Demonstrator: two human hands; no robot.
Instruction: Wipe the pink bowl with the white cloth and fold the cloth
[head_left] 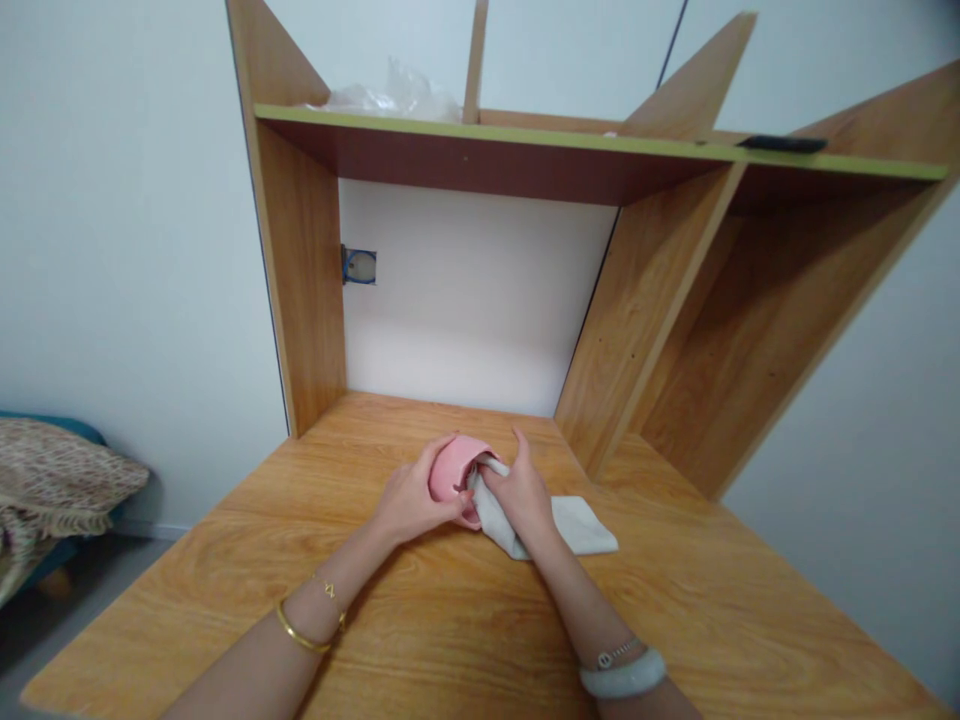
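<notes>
A glossy pink bowl (pixel 452 466) is tipped on its side just above or on the desk, its opening turned to the right. My left hand (pixel 420 497) grips it from the left, thumb at the rim and fingers behind. My right hand (pixel 522 492) is closed on a pale grey cloth (pixel 585 525), with the fingers at the bowl's mouth and the thumb raised. One part of the cloth is bunched inside the opening; the rest trails flat on the desk to the right. The bowl's inside is mostly hidden by the cloth and fingers.
The wooden desk (pixel 420 620) runs under both arms. Behind it stands a shelf unit (pixel 307 270) with upright panels and a wall socket box (pixel 360 266). A clear plastic bag (pixel 397 95) and a dark flat object (pixel 782 144) lie on the upper shelf. A patterned blanket (pixel 64 480) is at left.
</notes>
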